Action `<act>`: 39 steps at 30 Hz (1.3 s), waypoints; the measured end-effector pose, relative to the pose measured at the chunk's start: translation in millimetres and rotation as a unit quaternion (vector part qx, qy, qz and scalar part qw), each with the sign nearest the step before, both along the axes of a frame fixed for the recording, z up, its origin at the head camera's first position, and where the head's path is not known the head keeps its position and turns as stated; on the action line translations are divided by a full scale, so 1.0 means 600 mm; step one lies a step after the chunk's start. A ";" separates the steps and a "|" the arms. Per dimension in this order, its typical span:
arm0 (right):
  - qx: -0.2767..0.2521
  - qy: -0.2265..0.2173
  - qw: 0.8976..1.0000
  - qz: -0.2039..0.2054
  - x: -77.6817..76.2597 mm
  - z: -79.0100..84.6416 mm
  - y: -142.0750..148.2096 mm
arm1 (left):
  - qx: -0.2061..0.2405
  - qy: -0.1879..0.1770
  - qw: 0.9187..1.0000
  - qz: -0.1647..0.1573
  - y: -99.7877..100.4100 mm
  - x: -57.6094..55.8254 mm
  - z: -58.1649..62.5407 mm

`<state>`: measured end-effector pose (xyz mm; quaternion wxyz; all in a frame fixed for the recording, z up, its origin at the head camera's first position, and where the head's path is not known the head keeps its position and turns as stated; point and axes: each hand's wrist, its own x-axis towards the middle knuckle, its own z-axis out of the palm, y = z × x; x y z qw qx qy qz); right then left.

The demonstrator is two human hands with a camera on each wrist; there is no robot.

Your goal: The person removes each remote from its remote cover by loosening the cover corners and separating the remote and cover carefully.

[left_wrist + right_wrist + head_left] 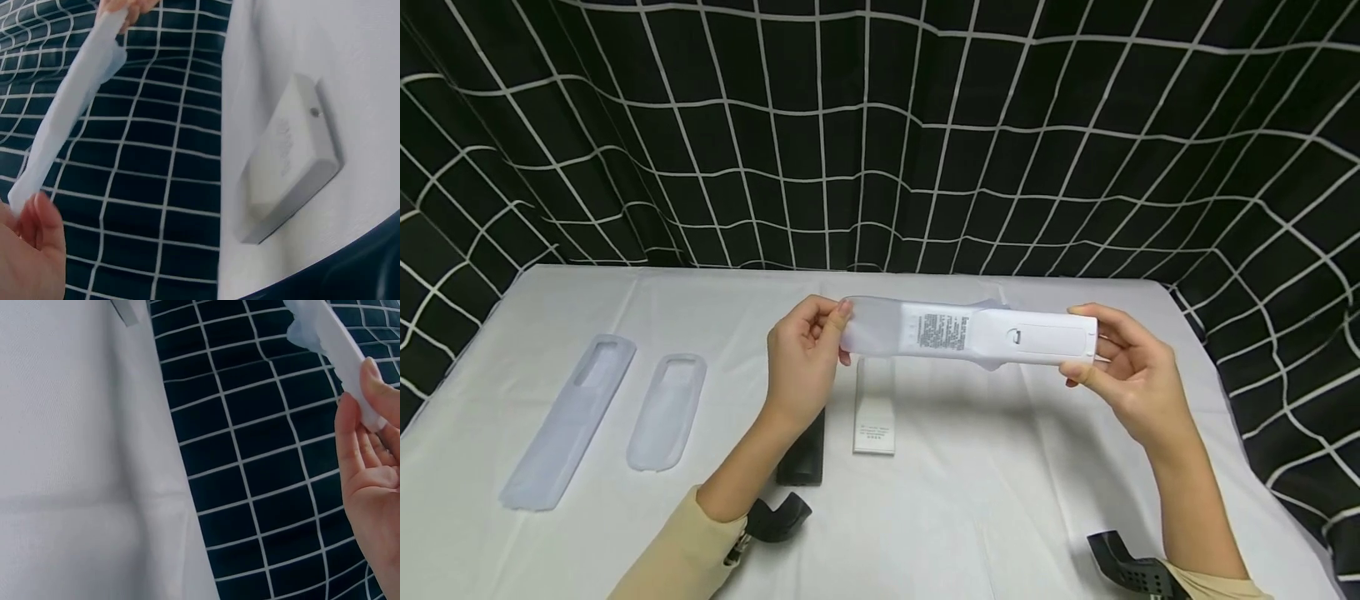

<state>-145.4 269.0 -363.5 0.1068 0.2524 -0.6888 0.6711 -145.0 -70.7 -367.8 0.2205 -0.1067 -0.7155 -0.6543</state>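
A white remote control is held level above the table, its back with printed text and a battery cover towards me. A translucent silicone sleeve covers its left part, with the sleeve's edge bunched near the remote's middle. My left hand pinches the sleeve's left end between thumb and fingers. At the other end, my right hand grips the bare end of the remote by its edges. Both wrist views show the remote and sleeve edge-on, with the left hand and right hand at opposite ends.
Below the held remote lies another white remote, and a black remote is partly behind my left forearm. Two more translucent sleeves, one long and one short, lie at the table's left. A black grid-patterned curtain surrounds the white-covered table.
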 end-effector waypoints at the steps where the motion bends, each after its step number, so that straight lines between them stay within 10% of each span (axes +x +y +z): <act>1: -0.003 0.001 1.000 0.001 0.000 0.001 0.001 | -0.006 -0.002 1.000 -0.009 -0.002 0.000 0.002; 11: -0.047 0.012 0.998 0.042 -0.001 0.005 -0.002 | 0.013 -0.101 0.987 -0.124 -0.002 0.007 0.015; 19: -0.079 0.004 0.995 0.062 0.000 0.005 -0.007 | 0.013 -0.098 0.982 -0.162 0.006 0.008 0.006; 32: -0.182 -0.040 0.978 -0.096 0.001 0.013 -0.042 | -0.084 -0.108 0.978 -0.155 0.020 0.017 0.000; 39: -0.232 -0.030 0.966 -0.107 0.003 0.019 -0.046 | -0.078 -0.071 0.984 -0.141 0.025 0.020 -0.001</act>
